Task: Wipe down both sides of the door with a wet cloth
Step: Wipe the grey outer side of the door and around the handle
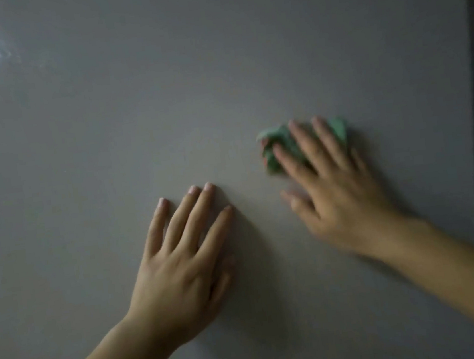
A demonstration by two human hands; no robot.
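One green cloth, bunched, sits toward 2 o'clock of the view, flat against the door. Its long axis runs roughly 9 to 3 o'clock, with no clear heading. The right hand, blurred, presses it with straight, spread fingers aimed at 11 o'clock. The left hand, at 8 o'clock of the cloth, lies flat on the door, holding nothing. Recommended: spread the cloth wider, overlap strokes, apply even pressure.

No writing, label, number or sign is readable on the door or the cloth.
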